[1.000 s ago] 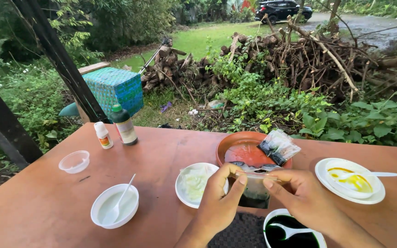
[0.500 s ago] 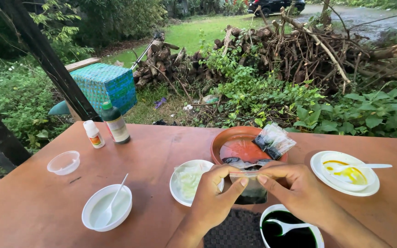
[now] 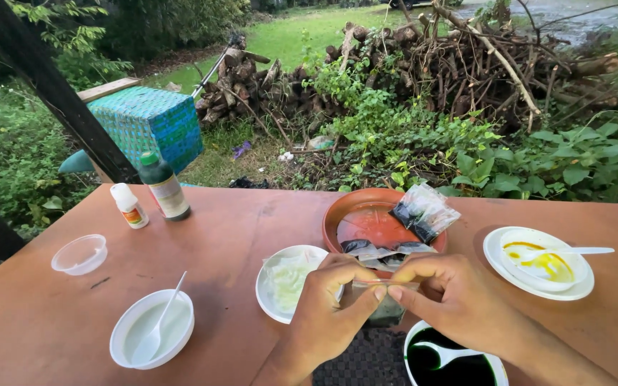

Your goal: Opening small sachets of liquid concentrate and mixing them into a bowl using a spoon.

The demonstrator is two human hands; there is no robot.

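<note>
My left hand and my right hand meet over the near middle of the brown table, both pinching the top edge of a small clear plastic packet with dark contents that hangs between them. Just beyond the hands stands a red-brown bowl holding several similar clear packets. A white plate with pale shreds lies under my left hand. A white bowl of dark liquid with a white spoon sits below my right hand.
A white plate with yellow sauce and a spoon lies at the right. At the left are a white bowl with a spoon, an empty clear cup, a small white bottle and a dark green-capped bottle. Beyond the table's far edge are plants and a wood pile.
Both hands have stayed together on the packet, with the fingers pinching closer along its top edge. The view has dipped slightly.
</note>
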